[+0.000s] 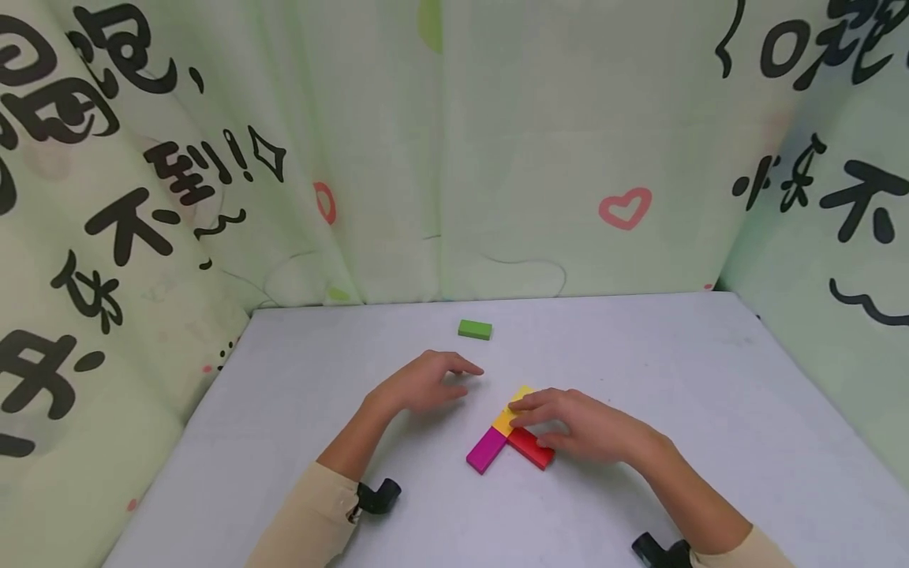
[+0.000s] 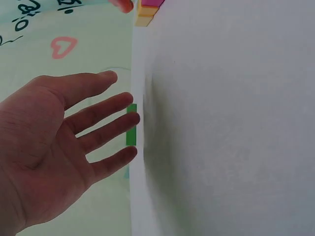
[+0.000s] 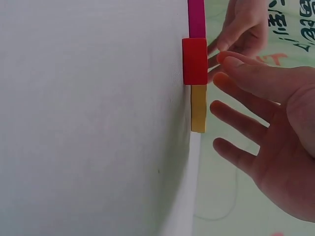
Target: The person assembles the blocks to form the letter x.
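A yellow block (image 1: 503, 422), a magenta block (image 1: 486, 450) and a red block (image 1: 529, 450) lie together on the white table. Yellow and magenta run in one slanting line, while red branches off toward the right near where they meet. My right hand (image 1: 592, 426) hovers over the yellow and red blocks, fingers extended and partly covering them; it grips nothing, and contact cannot be told. Left of the blocks, my left hand (image 1: 422, 384) is held over the table, its fingers (image 2: 106, 132) spread and holding nothing. Beyond it lies a green block (image 1: 475, 329), apart from the others.
The white tabletop (image 1: 341, 339) ends at a pale green curtain (image 1: 525, 158) with black writing and red hearts, which encloses the back and both sides. Each wrist carries a black camera, one of them the left wrist camera (image 1: 379, 497).
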Action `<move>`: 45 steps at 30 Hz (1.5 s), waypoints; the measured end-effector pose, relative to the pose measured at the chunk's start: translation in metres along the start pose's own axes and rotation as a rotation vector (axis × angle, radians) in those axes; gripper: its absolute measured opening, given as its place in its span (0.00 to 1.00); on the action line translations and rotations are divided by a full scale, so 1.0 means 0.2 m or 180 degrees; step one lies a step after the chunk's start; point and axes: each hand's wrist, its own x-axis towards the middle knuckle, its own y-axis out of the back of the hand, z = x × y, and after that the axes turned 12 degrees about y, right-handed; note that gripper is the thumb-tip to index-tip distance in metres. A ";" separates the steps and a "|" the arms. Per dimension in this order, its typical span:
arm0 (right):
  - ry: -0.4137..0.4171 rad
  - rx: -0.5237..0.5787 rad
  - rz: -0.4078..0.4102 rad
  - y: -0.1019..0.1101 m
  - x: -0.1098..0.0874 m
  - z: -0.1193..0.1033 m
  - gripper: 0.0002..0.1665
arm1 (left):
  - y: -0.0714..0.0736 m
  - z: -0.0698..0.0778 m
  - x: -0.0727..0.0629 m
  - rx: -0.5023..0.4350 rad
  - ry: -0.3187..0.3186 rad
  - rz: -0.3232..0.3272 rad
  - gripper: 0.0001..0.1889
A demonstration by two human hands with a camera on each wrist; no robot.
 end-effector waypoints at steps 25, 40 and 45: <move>0.0053 -0.0031 -0.0326 -0.03 -0.01 0.00 0.35 | 0.14 0.02 0.26 0.0149 0.0221 0.0184 0.20; 0.0027 0.0059 -0.0302 -0.03 0.01 0.00 0.35 | 0.16 0.01 0.42 0.0165 0.0269 0.0398 0.26; 0.0014 0.0080 -0.0288 -0.03 0.00 0.00 0.35 | 0.13 -0.01 0.47 0.0108 0.0262 0.0383 0.26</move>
